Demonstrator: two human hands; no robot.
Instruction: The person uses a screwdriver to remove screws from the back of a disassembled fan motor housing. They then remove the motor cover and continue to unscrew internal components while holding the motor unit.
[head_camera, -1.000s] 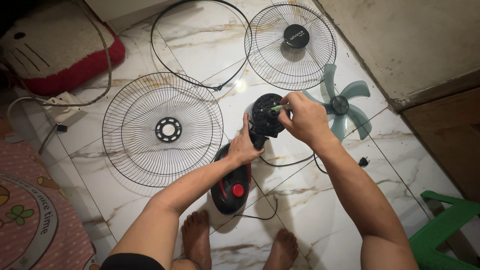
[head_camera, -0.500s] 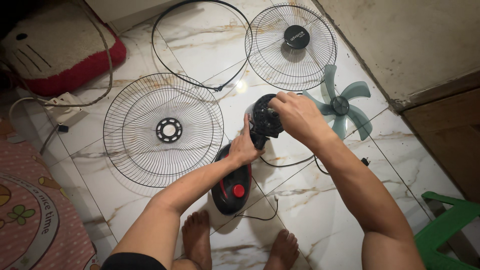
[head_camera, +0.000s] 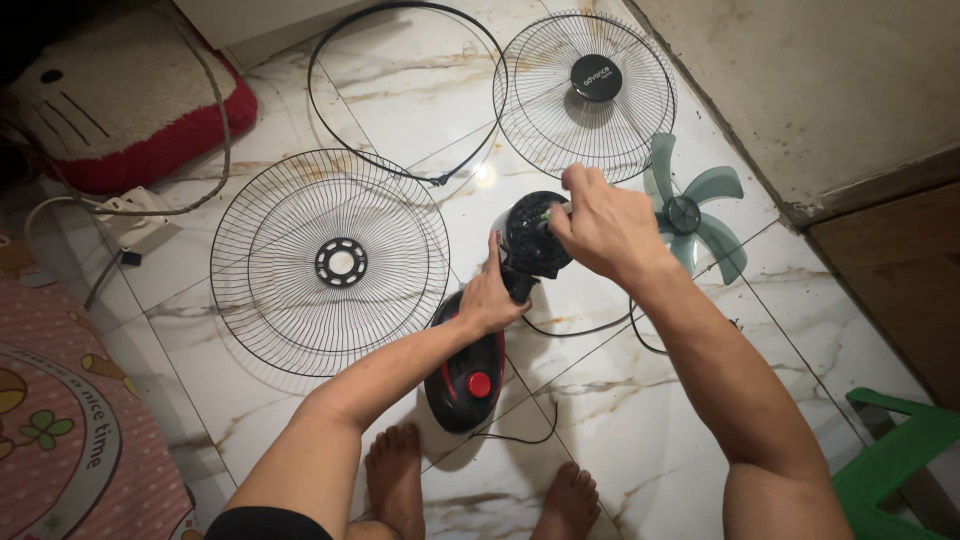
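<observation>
A dismantled table fan lies on the marble floor. My left hand (head_camera: 493, 297) grips the neck of the black fan body, just below the round motor housing (head_camera: 528, 240). My right hand (head_camera: 600, 222) closes over the front of the motor housing, its fingers around a small green part on the shaft. The black base with a red button (head_camera: 467, 380) lies toward my bare feet (head_camera: 480, 490).
The rear wire guard (head_camera: 330, 262) lies to the left, the front guard with a dark centre cap (head_camera: 586, 92) at the back, a thin black ring (head_camera: 400, 90) between them. A teal blade (head_camera: 692, 212) rests beside my right hand. A power strip (head_camera: 135, 215), red cushion (head_camera: 120, 95), patterned mat (head_camera: 60, 420) and green stool (head_camera: 895, 465) surround.
My right hand has slid from the side of the motor housing onto its front and turned a little. My left hand stays on the fan's neck.
</observation>
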